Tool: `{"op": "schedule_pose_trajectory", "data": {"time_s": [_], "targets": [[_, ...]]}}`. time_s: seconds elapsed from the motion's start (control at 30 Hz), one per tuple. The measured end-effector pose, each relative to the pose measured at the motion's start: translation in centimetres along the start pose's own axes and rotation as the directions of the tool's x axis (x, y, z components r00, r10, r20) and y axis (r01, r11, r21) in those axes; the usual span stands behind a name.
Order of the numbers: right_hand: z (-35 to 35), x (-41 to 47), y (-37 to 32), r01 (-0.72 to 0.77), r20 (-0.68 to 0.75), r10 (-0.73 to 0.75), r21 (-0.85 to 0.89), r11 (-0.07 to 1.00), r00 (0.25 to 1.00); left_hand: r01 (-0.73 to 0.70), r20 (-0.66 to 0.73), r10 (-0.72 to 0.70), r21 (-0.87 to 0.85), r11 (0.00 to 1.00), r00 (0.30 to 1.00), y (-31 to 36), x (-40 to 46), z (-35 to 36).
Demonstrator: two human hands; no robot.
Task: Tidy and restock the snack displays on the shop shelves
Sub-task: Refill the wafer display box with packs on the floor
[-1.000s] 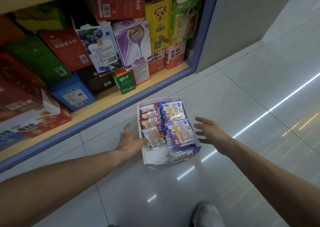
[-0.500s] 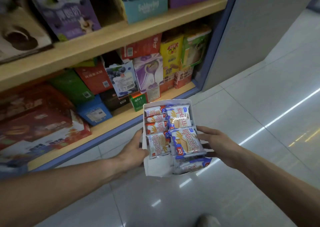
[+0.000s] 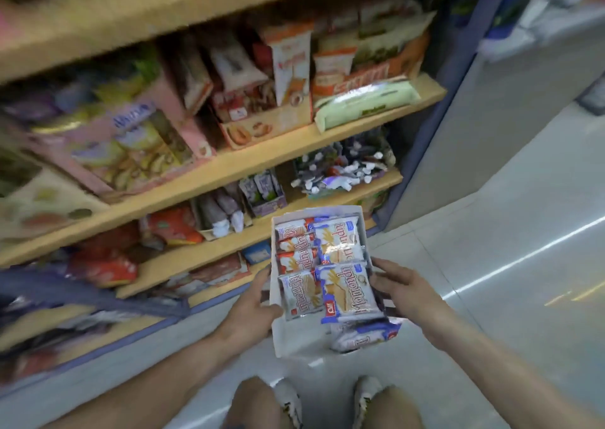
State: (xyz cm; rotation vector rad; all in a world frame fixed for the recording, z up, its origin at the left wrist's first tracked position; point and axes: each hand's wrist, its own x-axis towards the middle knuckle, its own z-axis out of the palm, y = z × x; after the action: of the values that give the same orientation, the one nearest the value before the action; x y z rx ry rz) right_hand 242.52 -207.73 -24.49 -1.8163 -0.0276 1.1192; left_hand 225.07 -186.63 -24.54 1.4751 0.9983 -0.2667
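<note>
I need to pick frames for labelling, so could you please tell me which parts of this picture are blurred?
Head view: the shelves and their snacks smear with motion blur; the white box of wafer packets between the hands stays fairly sharp; light streaks glare on the floor.

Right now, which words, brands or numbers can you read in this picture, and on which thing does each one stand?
"Momondu" or close to it, letters uncertain: on the wafer packets in the white display box held by the left hand and the right hand.
Small red logo on the left front packet: too small to read.
Blue word on the pink box: blurred.
White lettering on the orange packet: blurred.
All other shelf packaging: blurred, unreadable.
</note>
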Motion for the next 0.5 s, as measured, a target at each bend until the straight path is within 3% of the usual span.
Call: {"op": "schedule_pose_trajectory", "data": {"time_s": [0.27,0.5], "targets": [[0.0,-16.4,-16.9,0.103,0.005,-0.104,-0.16,0.982,0.995,-0.039,-0.05,0.036,-0.062,0.997,0.998,15.3,-18.9,-6.0],[0.6,-23.1,-26.4,0.269,0.11,-0.254,-0.164,0.949,0.961,-0.164,-0.114,0.152,-0.103,0.981,0.982,22.0,-27.2,-10.0]]}}
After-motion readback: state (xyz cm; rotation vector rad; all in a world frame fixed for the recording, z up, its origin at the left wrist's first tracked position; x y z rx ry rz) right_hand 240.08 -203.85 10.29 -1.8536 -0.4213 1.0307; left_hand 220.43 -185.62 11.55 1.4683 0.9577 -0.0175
